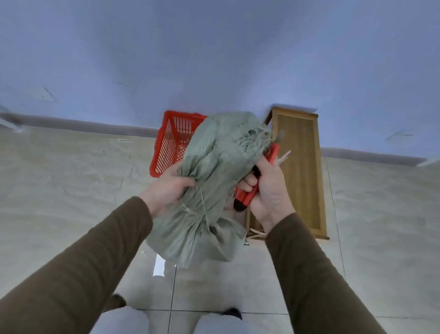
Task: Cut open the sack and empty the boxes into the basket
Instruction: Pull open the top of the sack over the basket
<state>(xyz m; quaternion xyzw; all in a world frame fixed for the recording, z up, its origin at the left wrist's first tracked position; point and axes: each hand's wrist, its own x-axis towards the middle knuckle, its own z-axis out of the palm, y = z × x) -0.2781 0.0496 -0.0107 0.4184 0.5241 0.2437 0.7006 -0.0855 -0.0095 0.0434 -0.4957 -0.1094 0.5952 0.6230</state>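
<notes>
A green woven sack is held up in front of me, tied with string near its lower end. Its far end looks frayed and torn open. My left hand grips the sack's left side just above the string. My right hand holds a red utility knife against the sack's right side; the blade tip is not visible. A red plastic basket stands on the floor behind the sack, partly hidden by it. No boxes are visible.
A low wooden bench stands on the tiled floor to the right of the basket, against the pale wall. My knees and feet show at the bottom of the view. Thin straps or scraps lie by the bench's near end.
</notes>
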